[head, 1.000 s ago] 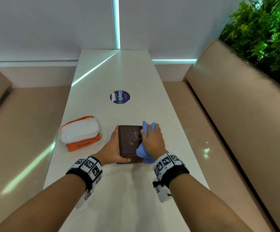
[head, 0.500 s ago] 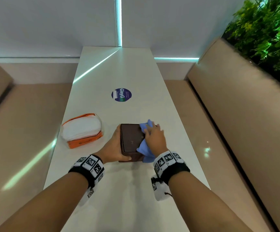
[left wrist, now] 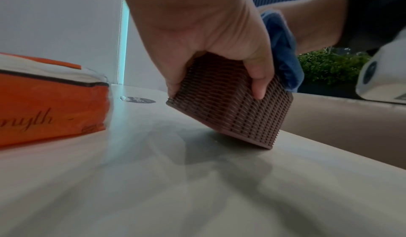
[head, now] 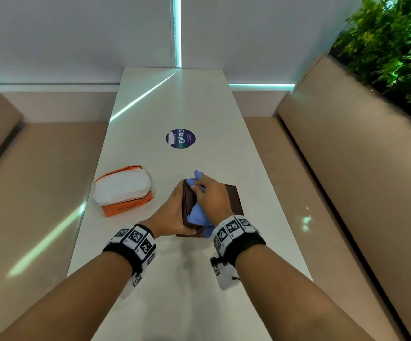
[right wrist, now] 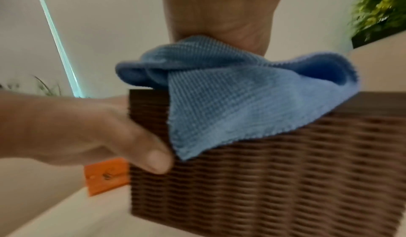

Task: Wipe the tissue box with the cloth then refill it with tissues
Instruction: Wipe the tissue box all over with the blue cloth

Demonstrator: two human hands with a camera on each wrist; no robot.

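Note:
A dark brown woven tissue box (head: pixel 232 199) (left wrist: pixel 228 107) (right wrist: pixel 263 171) stands tilted on the white table (head: pixel 175 279), its left edge lifted, resting on its right bottom edge. My left hand (head: pixel 172 215) (left wrist: pixel 211 37) (right wrist: pixel 83 128) grips its left side, thumb on the near face. My right hand (head: pixel 212 195) (right wrist: pixel 222 15) presses a bunched blue cloth (head: pixel 199 215) (left wrist: pixel 283 50) (right wrist: pixel 230 93) on the box's top. An orange pack of white tissues (head: pixel 123 189) (left wrist: pixel 44 102) lies to the left of the box.
A round dark sticker (head: pixel 180 138) lies on the table farther back. Beige benches (head: pixel 347 193) flank both long sides. Green plants (head: pixel 391 45) stand behind the right bench. A white wall closes the far end.
The box has been tipped up on its right edge by my left hand. My right hand with the cloth has slid leftward across the top, from the right side toward the left edge.

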